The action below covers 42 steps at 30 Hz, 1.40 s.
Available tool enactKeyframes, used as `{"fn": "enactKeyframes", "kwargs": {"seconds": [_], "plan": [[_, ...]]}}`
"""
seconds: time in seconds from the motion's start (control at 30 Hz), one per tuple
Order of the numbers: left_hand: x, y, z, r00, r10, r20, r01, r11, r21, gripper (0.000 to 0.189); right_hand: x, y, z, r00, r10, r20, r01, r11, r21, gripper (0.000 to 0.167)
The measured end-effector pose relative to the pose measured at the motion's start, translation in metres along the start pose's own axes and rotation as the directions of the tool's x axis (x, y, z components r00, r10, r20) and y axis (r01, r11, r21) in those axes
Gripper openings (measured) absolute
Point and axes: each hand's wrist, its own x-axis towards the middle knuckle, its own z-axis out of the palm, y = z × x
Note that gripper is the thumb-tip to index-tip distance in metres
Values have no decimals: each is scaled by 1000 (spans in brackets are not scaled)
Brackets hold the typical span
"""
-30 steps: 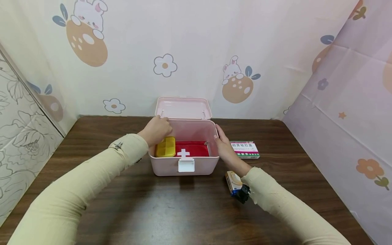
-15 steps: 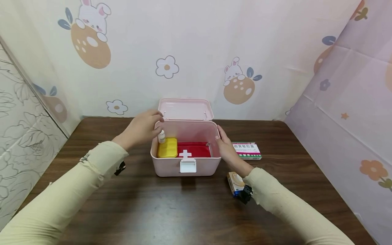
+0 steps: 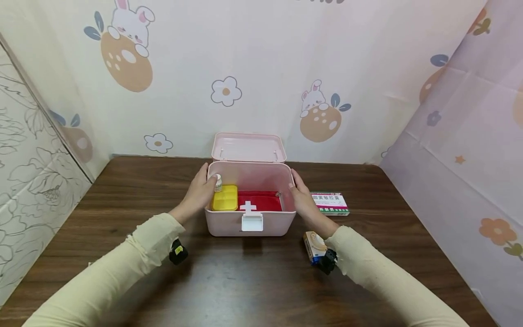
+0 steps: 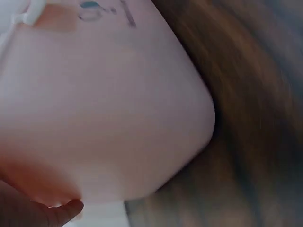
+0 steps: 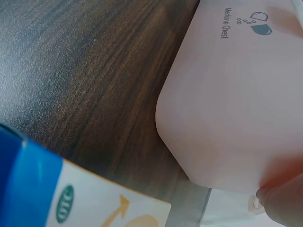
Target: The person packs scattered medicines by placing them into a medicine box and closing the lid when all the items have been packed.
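My left grip (image 3: 199,190) and right grip (image 3: 303,196) clasp the box (image 3: 222,225) by its sides; the right hides the far carton (image 3: 333,204)'s left end.

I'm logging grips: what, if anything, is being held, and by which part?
The pink box: the left hand holds its upper left side, the right hand its upper right side.

Looked softly lit in the head view, with glare on the table (image 3: 216,288) at lower centre, shadow beside the left sleeve (image 3: 118,268). Blurred the box (image 4: 113,104) in left wrist view; caught its lettering (image 5: 226,23) crisply in right wrist view.
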Motion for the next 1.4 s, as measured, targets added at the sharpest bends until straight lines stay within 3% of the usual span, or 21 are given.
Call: {"fn": "enactKeyframes", "kwargs": {"seconds": [0.17,0.37,0.63,1.03,1.27,1.4], "plan": [[-3,-1,5,994,-106,-24,99,973,-207,52,-1,-1,1,1000,2,-12,-2,1000,-10,53],[-2,-2,8,989,-150,-17,135,929,-345,49,1,-2,1,1000,-6,-13,7,1000,13,53],[1,-3,11,987,-153,-45,121,905,-407,48,2,-3,-1,1000,-4,-21,4,999,44,52],[2,-8,14,986,-152,-61,112,898,-426,47,2,-4,-4,1000,13,21,-13,1000,12,53],[0,-11,14,985,-160,-69,116,896,-429,47,6,-8,-12,996,31,82,-28,999,-30,58],[0,-11,13,985,-162,-61,122,899,-421,47,4,-12,-25,986,71,151,-53,992,-117,59]]}}
